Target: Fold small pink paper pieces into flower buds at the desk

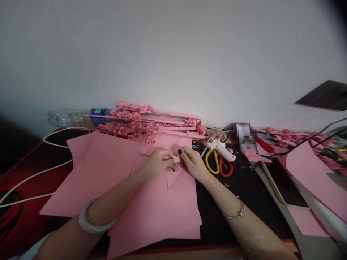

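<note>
Both hands meet over the middle of the desk, above a stack of pink paper sheets [157, 213]. Between them is a small folded piece of pink paper [176, 159]. My left hand [160, 161] pinches it from the left, thumb and fingers together. From the right, my right hand [192, 160] grips its other side, with the fingers curled and dark nails showing. A loose pink square with a crease [177, 179] lies just beneath the hands. How the small piece is folded is too fine to make out.
Pink paper flowers [132, 124] on rolled stems lie along the wall beside a plastic bottle [72, 117]. To the right are a white glue gun [221, 146], scissors with yellow and red handles [225, 168] and a phone [284, 182]. A white cable [29, 175] crosses the left side.
</note>
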`<state>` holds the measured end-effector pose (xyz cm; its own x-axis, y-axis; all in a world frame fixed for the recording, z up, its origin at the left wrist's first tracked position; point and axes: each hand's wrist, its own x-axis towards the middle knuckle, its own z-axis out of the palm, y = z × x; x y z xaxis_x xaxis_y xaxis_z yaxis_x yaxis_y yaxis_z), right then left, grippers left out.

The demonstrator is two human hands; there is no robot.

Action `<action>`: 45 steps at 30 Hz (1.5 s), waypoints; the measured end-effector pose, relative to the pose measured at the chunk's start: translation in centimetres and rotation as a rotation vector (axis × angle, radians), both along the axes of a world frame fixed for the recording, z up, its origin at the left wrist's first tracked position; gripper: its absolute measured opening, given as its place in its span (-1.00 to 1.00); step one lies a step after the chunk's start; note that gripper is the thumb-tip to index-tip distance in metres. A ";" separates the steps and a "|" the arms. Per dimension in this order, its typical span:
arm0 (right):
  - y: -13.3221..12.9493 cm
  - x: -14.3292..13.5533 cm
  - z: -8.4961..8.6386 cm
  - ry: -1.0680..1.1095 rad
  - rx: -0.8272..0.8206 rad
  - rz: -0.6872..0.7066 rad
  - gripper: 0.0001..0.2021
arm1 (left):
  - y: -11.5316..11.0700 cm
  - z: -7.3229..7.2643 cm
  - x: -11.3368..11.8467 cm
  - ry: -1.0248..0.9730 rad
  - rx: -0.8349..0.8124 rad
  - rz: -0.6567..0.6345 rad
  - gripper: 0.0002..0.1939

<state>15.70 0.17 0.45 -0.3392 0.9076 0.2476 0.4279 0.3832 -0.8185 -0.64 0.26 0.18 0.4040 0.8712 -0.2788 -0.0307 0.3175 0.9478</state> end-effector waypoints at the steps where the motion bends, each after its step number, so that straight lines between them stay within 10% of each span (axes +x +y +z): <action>1: 0.0 0.0 0.0 0.016 -0.005 -0.005 -0.74 | 0.0 0.1 0.0 -0.009 0.003 0.006 -0.81; 28: -0.5 0.1 0.8 -0.123 0.284 0.119 -0.68 | 0.1 0.7 -0.6 -0.153 -0.017 0.088 -0.75; 45: -0.4 0.0 0.9 0.001 0.164 0.094 -0.67 | 0.1 0.7 -0.5 -0.099 0.016 0.024 -0.75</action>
